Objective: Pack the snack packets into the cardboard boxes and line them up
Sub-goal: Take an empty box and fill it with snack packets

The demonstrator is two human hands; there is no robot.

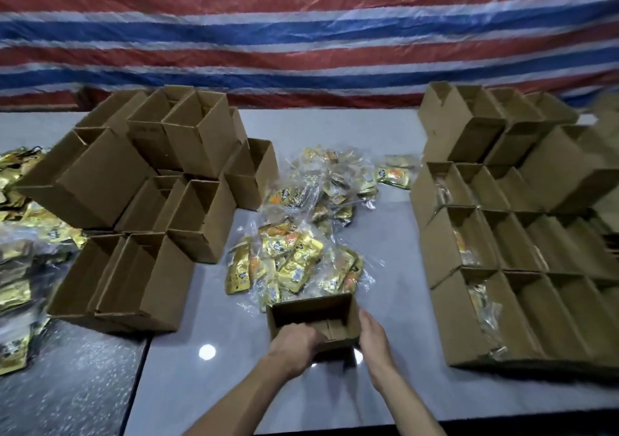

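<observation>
- Two hands steadied the open box (311, 305): your left hand (294, 341) hooked its fingers over the near rim, and your right hand (373, 338) lay flat-fingered against its side.
- Loose packets (294, 258) lay just beyond, likely for quick filling.

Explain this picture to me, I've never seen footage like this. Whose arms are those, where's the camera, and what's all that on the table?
There is no machine: the arms belong to a person, and the one camera sits on their head, looking forward and down. The left hand grips the near edge of a small open box, and the right hand lies flat against its right side. Behind it on the grey table is a pile of gold snack packets. To the left, empty boxes are stacked; on the right, rows of boxes stand lined up, some holding packets. A striped tarp hangs behind.
</observation>
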